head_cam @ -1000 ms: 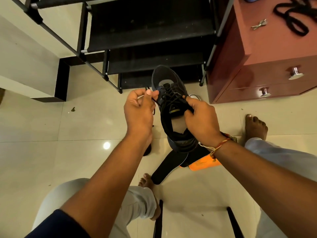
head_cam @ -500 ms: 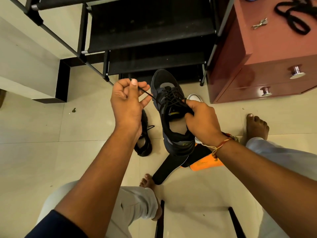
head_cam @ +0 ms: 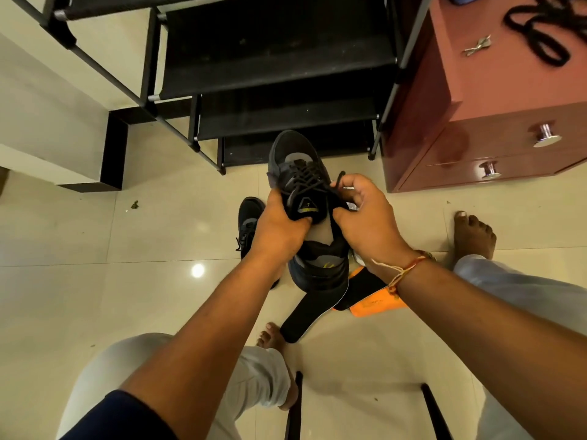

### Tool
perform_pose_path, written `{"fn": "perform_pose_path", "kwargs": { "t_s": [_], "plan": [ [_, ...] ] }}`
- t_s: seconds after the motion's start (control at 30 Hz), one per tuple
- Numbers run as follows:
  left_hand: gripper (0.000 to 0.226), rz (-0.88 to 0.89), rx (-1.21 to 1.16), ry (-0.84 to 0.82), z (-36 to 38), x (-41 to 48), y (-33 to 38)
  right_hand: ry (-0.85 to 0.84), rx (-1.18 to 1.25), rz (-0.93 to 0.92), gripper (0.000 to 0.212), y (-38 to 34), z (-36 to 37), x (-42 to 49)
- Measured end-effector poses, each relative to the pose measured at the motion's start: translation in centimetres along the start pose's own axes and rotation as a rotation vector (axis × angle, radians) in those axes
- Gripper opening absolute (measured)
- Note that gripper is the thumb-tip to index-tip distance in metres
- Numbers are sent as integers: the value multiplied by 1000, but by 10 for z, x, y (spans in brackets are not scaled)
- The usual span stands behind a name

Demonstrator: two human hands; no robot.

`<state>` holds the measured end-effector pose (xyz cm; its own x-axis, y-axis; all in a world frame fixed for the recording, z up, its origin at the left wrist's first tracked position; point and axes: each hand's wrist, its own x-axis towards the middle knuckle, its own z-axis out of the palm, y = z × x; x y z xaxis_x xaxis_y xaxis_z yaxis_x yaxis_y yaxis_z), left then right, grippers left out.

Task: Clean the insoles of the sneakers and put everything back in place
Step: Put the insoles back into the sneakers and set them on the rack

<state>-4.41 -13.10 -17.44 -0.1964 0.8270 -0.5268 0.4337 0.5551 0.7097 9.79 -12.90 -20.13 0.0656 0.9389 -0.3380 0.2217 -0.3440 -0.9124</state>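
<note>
You held a dark sneaker (head_cam: pixel 298 173) toe-away above a pale, glossy tiled floor (head_cam: pixel 95 296), directly in front of a black shoe rack (head_cam: pixel 273 58) with fabric shelves. Your left hand (head_cam: pixel 279 227) gripped the shoe at its tongue, fingers (head_cam: pixel 279 194) curled round the near side and the thumb pressed on top. Your right hand (head_cam: pixel 365 217) pinched a black lace (head_cam: pixel 340 178) between thumb and fingers, just beside the eyelets. The shoe's opening faced you and showed a grey lining.

A second sneaker (head_cam: pixel 249 217) lay on the floor just left of the held one, partly hidden behind your left hand. Beneath the held shoe a black insole (head_cam: pixel 305 319) rested on the tiles between your bare feet. An orange piece (head_cam: pixel 371 304) lay touching it, partly covered by your right wrist, which wore a thread bracelet (head_cam: pixel 403 271).

To the right stood a reddish-brown cabinet (head_cam: pixel 444 138) with two metal-knobbed drawers. Its top surface carried a small metal item (head_cam: pixel 476 46) and a loose coil of black cord (head_cam: pixel 540 27). A white ledge with a dark base (head_cam: pixel 114 150) ran along the left. One ceiling light glared off the tiles.
</note>
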Motion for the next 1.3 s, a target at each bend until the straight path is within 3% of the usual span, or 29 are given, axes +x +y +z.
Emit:
{"fn": "perform_pose_path", "kwargs": {
  "t_s": [0.1, 0.2, 0.23, 0.3, 0.43, 0.63, 0.8, 0.9, 1.1, 1.2, 1.3],
  "plan": [
    [46, 7, 107, 54, 0, 0, 1, -11, 44, -16, 43, 1, 2, 2],
    [43, 54, 156, 79, -2, -1, 2, -26, 58, -22, 10, -1, 3, 6],
    [43, 62, 164, 83, -2, -2, 3, -21, 55, -15, 7, -3, 2, 6],
    [43, 79, 180, 78, -2, -2, 4, 14, 86, 12, 17, -3, 2, 7],
    [49, 111, 289, 37, 1, -2, 2, 67, 197, 103, 18, -1, -1, 9],
    [55, 134, 383, 46, -1, -1, 1, 72, 631, 328, 21, -26, -10, 12],
    [57, 165, 368, 68, -3, -1, 2, 69, 784, 392, 21, -32, -18, 13],
    [60, 247, 417, 108, -2, -5, 2, 26, 693, 320, 17, -32, -19, 14],
    [73, 335, 680, 11, 3, -6, -7, -138, 189, 31, 11, -28, -16, 16],
    [62, 407, 757, -46, 9, -11, -11, -217, 12, -10, 15, -18, -11, 14],
    [58, 449, 829, -49, 13, -10, -16, -213, 8, 31, 21, -12, -11, 15]
  ]
}}
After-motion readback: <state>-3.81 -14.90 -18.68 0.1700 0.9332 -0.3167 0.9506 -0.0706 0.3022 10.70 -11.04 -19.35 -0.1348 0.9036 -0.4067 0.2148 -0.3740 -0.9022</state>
